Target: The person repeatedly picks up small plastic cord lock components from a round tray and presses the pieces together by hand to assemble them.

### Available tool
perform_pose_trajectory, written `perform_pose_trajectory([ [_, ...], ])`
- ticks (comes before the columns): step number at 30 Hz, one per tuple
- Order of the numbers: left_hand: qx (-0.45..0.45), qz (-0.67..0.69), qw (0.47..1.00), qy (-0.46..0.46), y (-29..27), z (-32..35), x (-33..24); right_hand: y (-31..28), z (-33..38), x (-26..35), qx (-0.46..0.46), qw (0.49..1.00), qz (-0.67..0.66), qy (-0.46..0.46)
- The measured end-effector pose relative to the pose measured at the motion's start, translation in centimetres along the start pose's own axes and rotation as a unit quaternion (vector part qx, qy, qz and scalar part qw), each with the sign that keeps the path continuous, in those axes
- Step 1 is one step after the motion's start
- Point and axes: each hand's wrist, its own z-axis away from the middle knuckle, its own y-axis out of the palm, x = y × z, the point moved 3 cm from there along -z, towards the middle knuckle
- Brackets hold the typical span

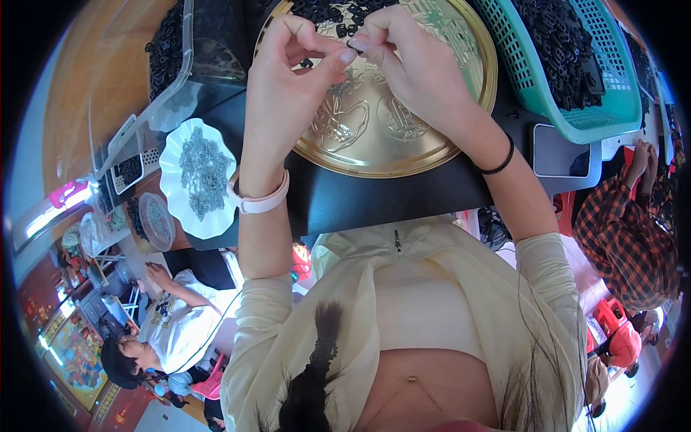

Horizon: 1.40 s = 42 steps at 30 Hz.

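Over the round gold tray (403, 162) my two hands meet fingertip to fingertip. A small black part (353, 46), its kind too small to tell, shows at the fingertips of my right hand (421, 68), which is closed in a pinch. My left hand (299, 83) is pinched too, thumb against forefinger, touching or nearly touching that part; whatever it holds is hidden. Loose black plastic pieces (327, 12) lie on the tray's far side. Left of my left wrist, a white scalloped dish (170, 169) holds a heap of small silvery metal pieces (205, 173).
A green basket (579, 129) of black plastic parts stands at the right, with a phone (560, 150) below it. A clear plastic bin (188, 54) with black parts and a round tub (157, 219) are at the left. Other people sit on both sides.
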Motion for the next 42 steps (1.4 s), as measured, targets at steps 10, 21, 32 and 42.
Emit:
perform_pose_trajectory([
  [10,0.037,0.060,0.993,-0.096,0.0,0.2,1.5,0.4,0.6,-0.4,0.033,0.987,-0.092,0.124],
  [21,-0.050,-0.073,0.989,-0.115,-0.8,-1.1,1.0,0.4,0.6,-3.3,-0.030,0.935,-0.248,0.251],
  [32,-0.136,-0.545,0.823,0.084,-3.2,-5.0,4.2,-0.7,0.1,-2.4,-0.013,0.934,-0.250,0.255],
  [42,-0.001,0.106,0.988,-0.116,-0.9,-1.2,1.2,-2.5,-1.9,2.5,-0.035,0.847,-0.273,0.454],
])
